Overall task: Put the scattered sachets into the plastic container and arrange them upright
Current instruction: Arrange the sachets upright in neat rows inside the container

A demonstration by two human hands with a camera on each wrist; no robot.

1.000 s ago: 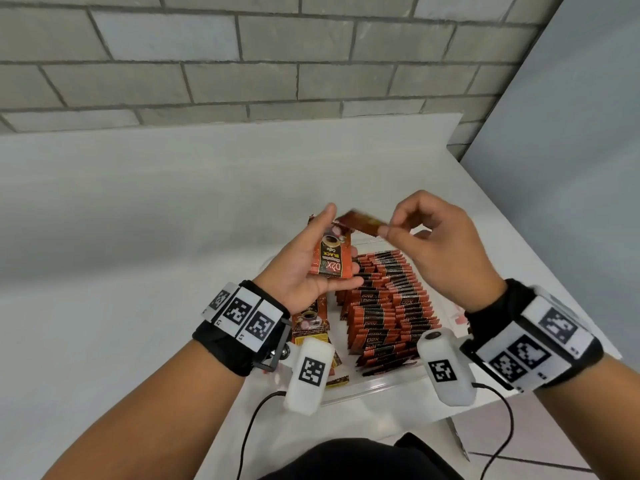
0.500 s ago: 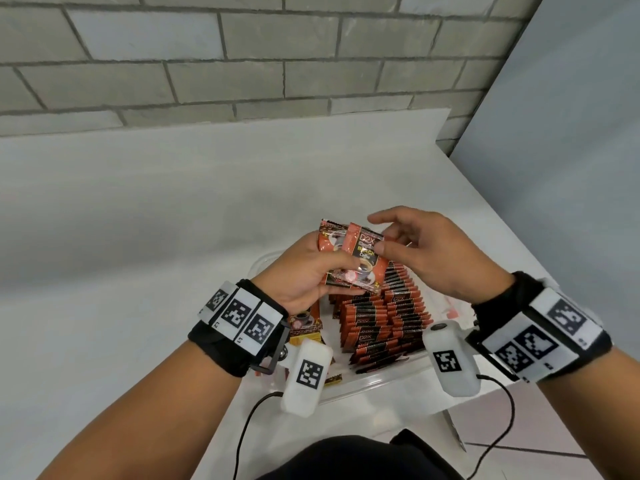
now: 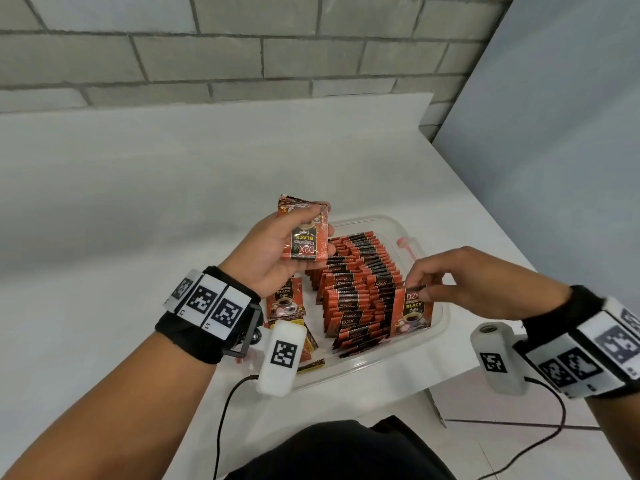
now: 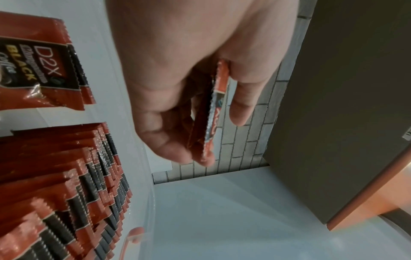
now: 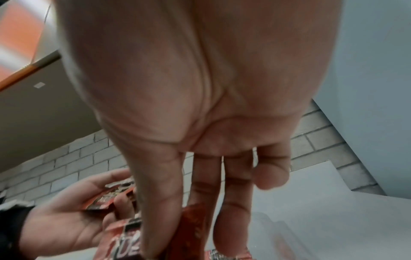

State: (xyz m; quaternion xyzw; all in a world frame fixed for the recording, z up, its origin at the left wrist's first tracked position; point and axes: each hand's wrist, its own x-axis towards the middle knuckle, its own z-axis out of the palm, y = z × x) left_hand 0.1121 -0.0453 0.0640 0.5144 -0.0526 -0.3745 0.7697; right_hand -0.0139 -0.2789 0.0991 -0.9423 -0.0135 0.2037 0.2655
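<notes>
Sachet (image 3: 412,311) pinched upright in right hand (image 3: 478,282), at container (image 3: 445,315) near-right corner beside packed rows (image 3: 356,285). Left hand (image 3: 273,254), above container's far-left edge, grips spare sachets (image 3: 306,233).

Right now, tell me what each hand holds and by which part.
Left hand grips a small stack of red-and-black coffee sachets across their faces. Right hand pinches one red-and-black sachet by its top edge.

A plain indoor work corner, its kind unclear: a bare white table (image 3: 138,202) stands against a grey brick wall (image 3: 242,39). Right of the table rises a pale blue panel (image 3: 554,133), with tiled floor (image 3: 519,403) below it.
</notes>
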